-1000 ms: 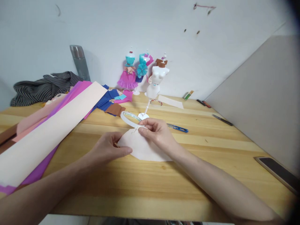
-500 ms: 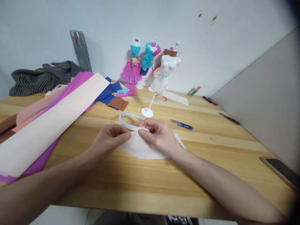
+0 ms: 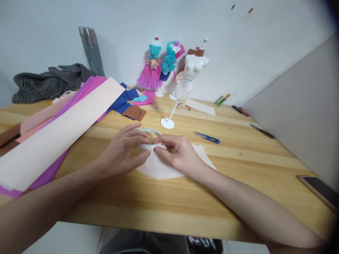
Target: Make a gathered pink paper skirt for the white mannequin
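A sheet of white crepe paper (image 3: 162, 170) lies fanned out on the table below my hands, its upper edge gathered. My right hand (image 3: 178, 153) pinches that upper edge between thumb and fingers. To its left, my left hand (image 3: 123, 150) is open, fingers apart, its thumb tip by the paper's gathered edge and its fingers over the roll of white tape (image 3: 151, 131). The tape roll stands just behind the paper's top edge, partly covered by both hands. Whether a strip of tape lies along the paper's edge I cannot tell.
Behind stands a bare white mannequin (image 3: 194, 68), near dressed ones (image 3: 150, 76). Blue thread snips (image 3: 207, 137) lie to the right, a phone (image 3: 319, 190) at the right edge. Crepe paper strips (image 3: 66, 134) fill the left, beside a striped cloth (image 3: 50, 83) and a grey bottle (image 3: 92, 53).
My left hand has let go of the paper's gathered edge; its fingers have spread and reached up over the tape roll. My right hand keeps its pinch. The view has tilted slightly.
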{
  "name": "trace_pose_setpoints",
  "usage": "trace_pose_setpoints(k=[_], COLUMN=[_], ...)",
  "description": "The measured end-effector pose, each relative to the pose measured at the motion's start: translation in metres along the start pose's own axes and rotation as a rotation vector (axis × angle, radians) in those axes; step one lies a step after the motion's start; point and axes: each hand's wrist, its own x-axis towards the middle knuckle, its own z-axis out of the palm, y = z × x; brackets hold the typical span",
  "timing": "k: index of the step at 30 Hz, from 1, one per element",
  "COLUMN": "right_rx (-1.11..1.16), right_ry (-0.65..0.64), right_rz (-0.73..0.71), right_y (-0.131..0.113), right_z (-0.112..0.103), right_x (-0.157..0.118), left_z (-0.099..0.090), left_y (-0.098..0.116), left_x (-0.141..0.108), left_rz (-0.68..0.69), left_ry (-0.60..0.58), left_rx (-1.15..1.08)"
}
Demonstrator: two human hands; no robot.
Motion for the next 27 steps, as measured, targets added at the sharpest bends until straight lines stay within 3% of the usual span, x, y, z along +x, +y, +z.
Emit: trace_pose_setpoints(k=[5, 14, 19, 27], right_rx=[-0.013, -0.075, -0.255, -0.346], right_ry=[-0.024, -0.015, -0.037, -0.146], right_rz=[-0.010, -0.008, -0.011, 0.057], right_y=[0.002, -0.004, -0.013, -0.018], right_z=[0.003, 0.001, -0.001, -0.005], right_x=[-0.001, -0.003, -0.008, -0.010], left_z=[0.007, 0.003, 0.005, 0.005], left_y=[-0.001, 0.002, 0.002, -0.001], left_x=[-0.002, 0.000, -0.002, 0.000], left_rz=[-0.137, -0.357, -0.237, 0.017], left_ry=[-0.085, -0.190, -0.155, -0.128], left_rx=[-0.121, -0.271, -0.217, -0.061])
